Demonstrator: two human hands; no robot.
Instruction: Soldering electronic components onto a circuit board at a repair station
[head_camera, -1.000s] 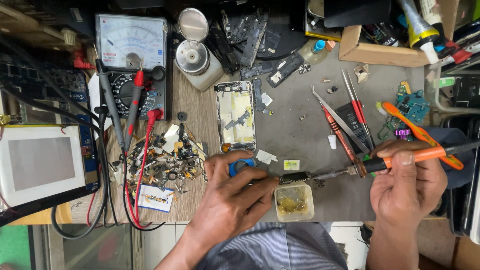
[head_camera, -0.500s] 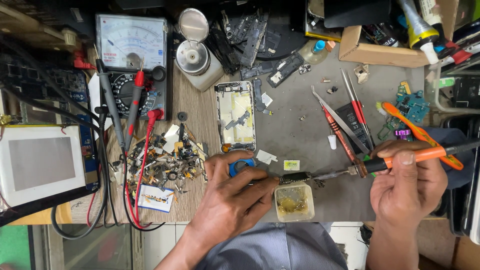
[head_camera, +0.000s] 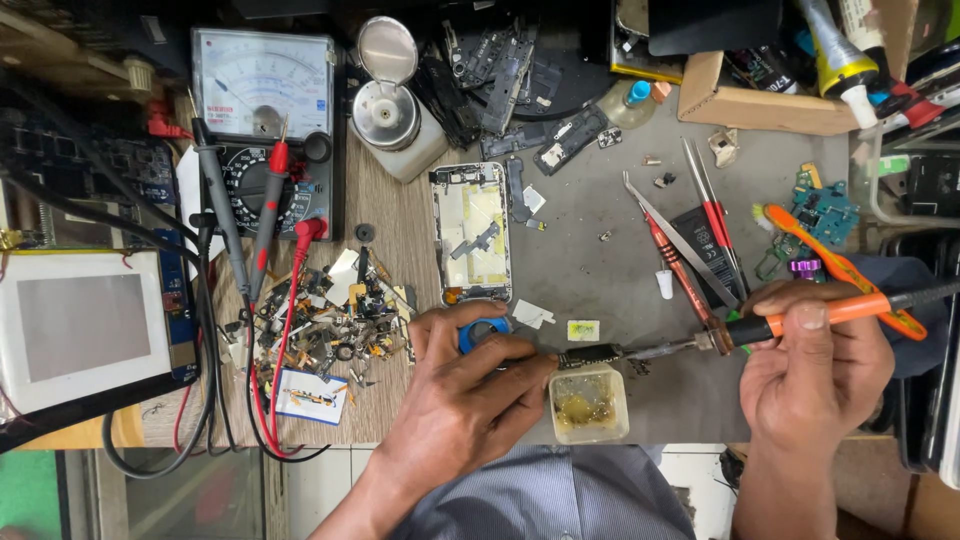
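1. The left hand (head_camera: 465, 395) lies palm down at the near edge of the bench, its fingers pinched on a small dark circuit board (head_camera: 590, 356) that sticks out past the fingertips toward the other hand.
2. A blue ring (head_camera: 485, 332) shows between the thumb and knuckles of that hand; whether it is gripped or only lies under the hand cannot be told.
3. The right hand (head_camera: 815, 375) is closed around the orange handle of a soldering iron (head_camera: 790, 322), thumb on top, with its cord running off to the outer side.
4. The iron's metal tip reaches across the gap between the hands and meets the board's edge.
5. A small square tub of yellowish paste (head_camera: 588, 403) sits just below the board, touching the left fingertips.
6. Beyond the left hand lies an opened phone frame (head_camera: 471, 232), and two small white and yellow scraps lie between it and the board.
7. To the outer side of the left hand is a heap of tiny parts and screws (head_camera: 335, 315), with red and black probe leads running up to a meter (head_camera: 265, 110).
8. Beyond the right hand lie tweezers (head_camera: 680, 235), a red screwdriver (head_camera: 678, 268) and a small green board (head_camera: 825, 210).
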